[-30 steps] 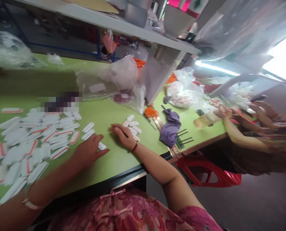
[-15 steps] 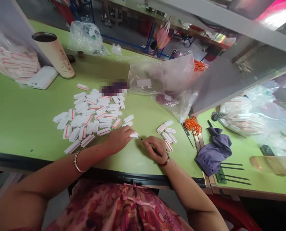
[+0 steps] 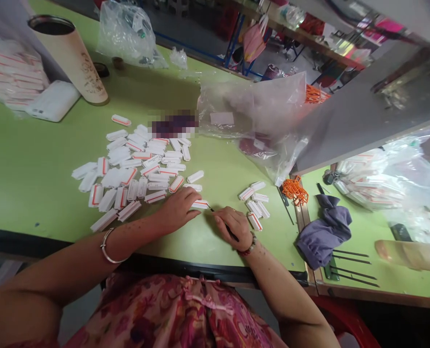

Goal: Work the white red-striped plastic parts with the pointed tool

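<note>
My left hand (image 3: 179,209) rests on the green table (image 3: 30,179) and pins a small white piece with a red stripe (image 3: 200,205) under its fingertips. My right hand (image 3: 233,226) is closed round a thin dark pointed tool (image 3: 220,220), whose tip touches the end of that piece. A large heap of similar white and red pieces (image 3: 135,169) lies to the left of my hands. A smaller group of pieces (image 3: 254,204) lies just right of my right hand.
A tall cardboard tube (image 3: 70,60), a white box (image 3: 53,100) and bags of pieces stand at the back left. Clear plastic bags (image 3: 258,116) lie behind. Orange clips (image 3: 295,191), a purple cloth (image 3: 325,232) and dark metal rods (image 3: 352,270) lie right.
The view swung left and down from the neighbouring person to my own work. My left hand took hold of a piece and my right hand brought the tool's tip to it.
</note>
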Demonstrator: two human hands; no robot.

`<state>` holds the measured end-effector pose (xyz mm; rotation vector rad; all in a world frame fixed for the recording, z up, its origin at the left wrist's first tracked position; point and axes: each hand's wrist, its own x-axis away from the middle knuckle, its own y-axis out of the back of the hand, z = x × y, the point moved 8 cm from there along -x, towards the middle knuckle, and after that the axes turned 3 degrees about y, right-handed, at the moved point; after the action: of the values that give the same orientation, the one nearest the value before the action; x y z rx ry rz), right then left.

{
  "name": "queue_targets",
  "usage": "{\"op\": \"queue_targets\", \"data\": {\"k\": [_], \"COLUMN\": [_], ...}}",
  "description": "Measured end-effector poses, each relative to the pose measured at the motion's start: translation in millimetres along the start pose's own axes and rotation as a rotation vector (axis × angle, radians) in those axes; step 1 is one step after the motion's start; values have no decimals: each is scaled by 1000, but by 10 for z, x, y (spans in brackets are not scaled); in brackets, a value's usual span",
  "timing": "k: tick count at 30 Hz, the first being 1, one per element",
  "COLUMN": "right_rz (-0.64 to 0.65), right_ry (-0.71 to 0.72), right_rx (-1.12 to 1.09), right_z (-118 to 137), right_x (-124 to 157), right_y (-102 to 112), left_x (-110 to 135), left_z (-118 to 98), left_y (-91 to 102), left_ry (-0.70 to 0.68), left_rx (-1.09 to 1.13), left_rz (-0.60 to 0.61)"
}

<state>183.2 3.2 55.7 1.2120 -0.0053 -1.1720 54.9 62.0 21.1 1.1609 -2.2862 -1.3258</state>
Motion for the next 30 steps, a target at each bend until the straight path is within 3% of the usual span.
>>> {"op": "queue_targets", "data": {"k": [8, 13, 18, 21, 30], "right_rz": [-14, -50, -114, -162, -99], "right_ry": [-87, -360, -708, -740, -893], "right_rx": [-45, -166, -436, -481, -666], "right_z": [-12, -177, -459, -495, -546], "right_x": [-11, 13, 176, 198, 212], "right_y": [16, 25, -52, -61, -191], "left_x": [-1, -24, -32, -34, -35], "left_z": [11, -11, -20, -16, -84], "left_y": [-14, -19, -34, -39, -23], "left_ry": [-22, -38, -56, -62, -110], "left_rx": [34, 18, -15, -15, -70], "left_rz": [-21, 2, 11, -4, 9]}}
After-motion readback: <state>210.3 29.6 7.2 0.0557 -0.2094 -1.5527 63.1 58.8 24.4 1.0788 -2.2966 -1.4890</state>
